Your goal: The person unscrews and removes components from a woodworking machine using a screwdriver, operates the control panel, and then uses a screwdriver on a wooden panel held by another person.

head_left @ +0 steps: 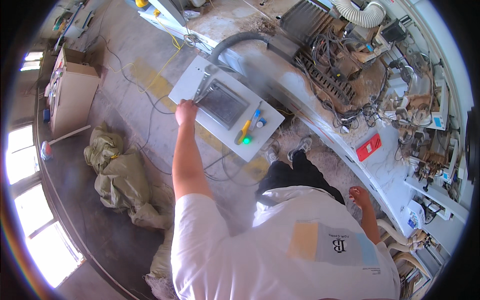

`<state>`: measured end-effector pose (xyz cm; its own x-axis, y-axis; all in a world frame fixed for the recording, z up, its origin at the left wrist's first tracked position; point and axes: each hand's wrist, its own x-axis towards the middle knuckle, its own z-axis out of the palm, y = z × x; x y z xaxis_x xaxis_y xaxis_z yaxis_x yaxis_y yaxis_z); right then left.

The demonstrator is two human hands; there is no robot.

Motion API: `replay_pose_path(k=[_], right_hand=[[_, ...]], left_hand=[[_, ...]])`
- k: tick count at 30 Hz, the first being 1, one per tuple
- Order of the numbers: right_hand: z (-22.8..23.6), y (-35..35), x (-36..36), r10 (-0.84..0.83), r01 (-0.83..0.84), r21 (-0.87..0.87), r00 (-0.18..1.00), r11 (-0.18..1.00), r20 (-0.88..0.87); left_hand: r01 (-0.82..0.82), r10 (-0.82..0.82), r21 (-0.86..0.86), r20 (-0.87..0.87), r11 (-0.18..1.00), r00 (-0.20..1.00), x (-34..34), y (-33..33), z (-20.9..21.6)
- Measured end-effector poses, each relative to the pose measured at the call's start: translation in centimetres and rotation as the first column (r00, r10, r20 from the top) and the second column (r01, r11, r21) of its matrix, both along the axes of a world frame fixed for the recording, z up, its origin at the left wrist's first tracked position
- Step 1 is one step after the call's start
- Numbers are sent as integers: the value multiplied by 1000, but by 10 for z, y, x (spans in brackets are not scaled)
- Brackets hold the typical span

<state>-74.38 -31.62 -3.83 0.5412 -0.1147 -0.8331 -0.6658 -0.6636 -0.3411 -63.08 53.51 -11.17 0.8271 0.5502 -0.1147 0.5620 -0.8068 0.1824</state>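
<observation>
My left arm reaches to the left edge of a small white table (210,127). There my left hand (186,111) is closed beside some silvery metal tools (203,82), wrench-like in shape. What its fingers grip is too small to make out. Next to the tools lies a dark rectangular tray (223,104) with a grey rim. A yellow-handled screwdriver (243,132), a blue-handled tool (255,120) and a small blue-and-white round object (261,122) lie at the table's near right. My right hand (359,196) hangs low beside my body, fingers curled, with nothing visible in it.
A long, dusty workbench (367,177) curves along the right, with tangled cables (330,47), a red flat case (369,147) and a white corrugated hose (360,12). Olive sacks (122,182) lie at left. Cables (150,117) cross the floor. A cabinet (75,92) stands beyond.
</observation>
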Motion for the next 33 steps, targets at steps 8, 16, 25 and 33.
replay_pose_path(k=[8, 16, 25, 33], right_hand=[[6, -3, -15, -30, 30, 11, 1000, 1000, -4], [-28, -30, 2, 303, -318, 29, 924, 948, 235], [-32, 2, 14, 111, -115, 86, 992, 990, 57], [-84, -16, 48, 59, -71, 130, 994, 989, 97]], left_hand=[[46, -27, 195, -99, 980, 995, 23, 25, -2], [199, -202, 236, -11, 951, 979, 9, -4, 1], [195, -188, 29, 447, 980, 875, 6, -130, 40], [504, -358, -273, 444, 819, 822, 49, -342, 68]])
